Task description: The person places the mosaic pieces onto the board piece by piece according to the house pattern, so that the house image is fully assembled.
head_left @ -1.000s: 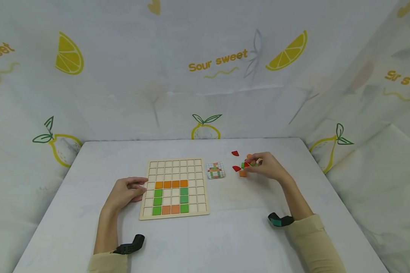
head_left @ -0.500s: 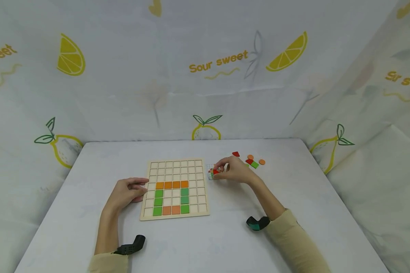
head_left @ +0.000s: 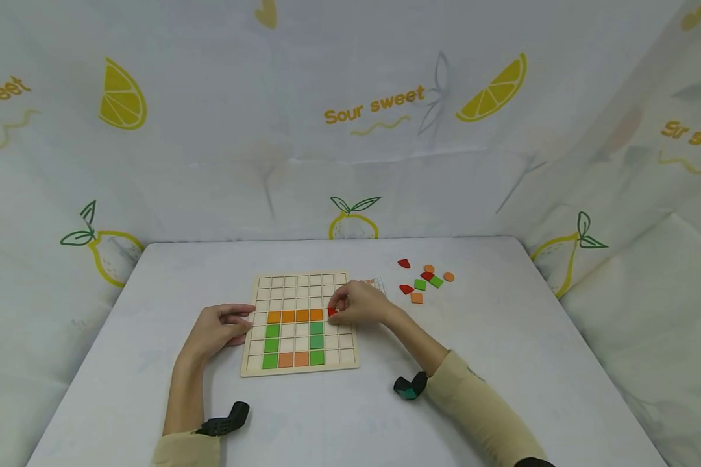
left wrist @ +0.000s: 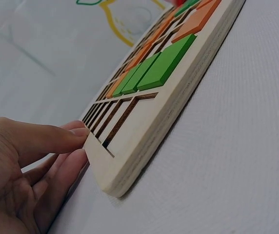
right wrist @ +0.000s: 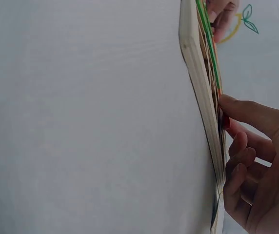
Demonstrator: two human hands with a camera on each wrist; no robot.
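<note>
A wooden grid board (head_left: 300, 285) lies on the table, with orange and green square tiles set in some of its cells. My left hand (head_left: 213, 332) rests at the board's left edge, thumb and fingertips touching its border; the left wrist view shows the thumb (left wrist: 51, 140) against the rim. Over the board's right part, my right hand (head_left: 359, 303) pinches a small red piece (head_left: 332, 312) between thumb and fingers, just right of the orange row (head_left: 302, 316). Fingertips cover part of the red piece, and its full outline is hidden.
A small pattern card (head_left: 378, 283) lies right of the board, mostly behind my right hand. Farther right are loose pieces: red ones (head_left: 405, 289), green squares (head_left: 420, 285), orange discs (head_left: 448, 277) and an orange square (head_left: 417, 298). A printed white cloth hangs behind the table.
My right hand has moved left from the loose pieces, past the card, to the board, carrying the red piece. My left hand stays at the board's left edge.
</note>
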